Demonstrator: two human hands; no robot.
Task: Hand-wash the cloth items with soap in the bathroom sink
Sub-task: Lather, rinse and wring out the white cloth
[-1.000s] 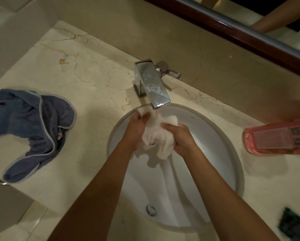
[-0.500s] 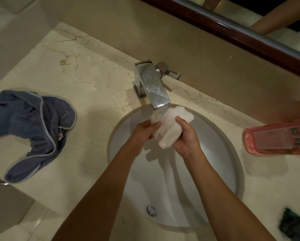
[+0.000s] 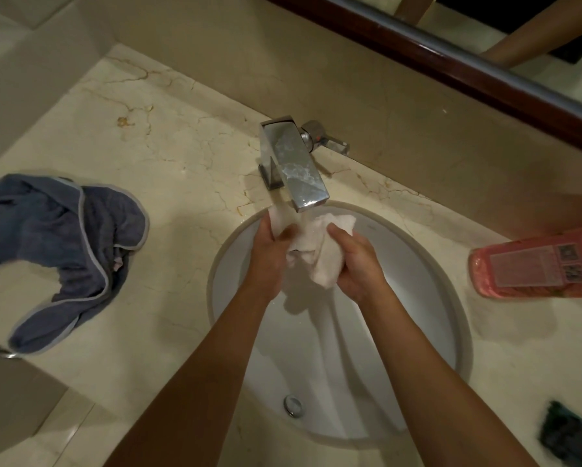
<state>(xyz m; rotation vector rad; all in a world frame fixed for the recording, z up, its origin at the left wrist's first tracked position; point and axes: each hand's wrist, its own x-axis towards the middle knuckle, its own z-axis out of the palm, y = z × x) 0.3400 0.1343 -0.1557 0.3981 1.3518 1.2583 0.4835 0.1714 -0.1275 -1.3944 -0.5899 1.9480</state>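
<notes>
my left hand (image 3: 269, 257) and right hand (image 3: 358, 264) both grip the bunched white cloth (image 3: 316, 251) under the tap (image 3: 293, 163), over the sink (image 3: 417, 298).

Mirror frame (image 3: 451, 59) above; dark green object (image 3: 569, 436) on counter (image 3: 148, 163)

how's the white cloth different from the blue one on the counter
The white cloth is gripped by the left hand and right hand over the sink; the blue cloth lies untouched on the counter. The white cloth is bunched small, the blue cloth spread wide. Both are crumpled.
</notes>
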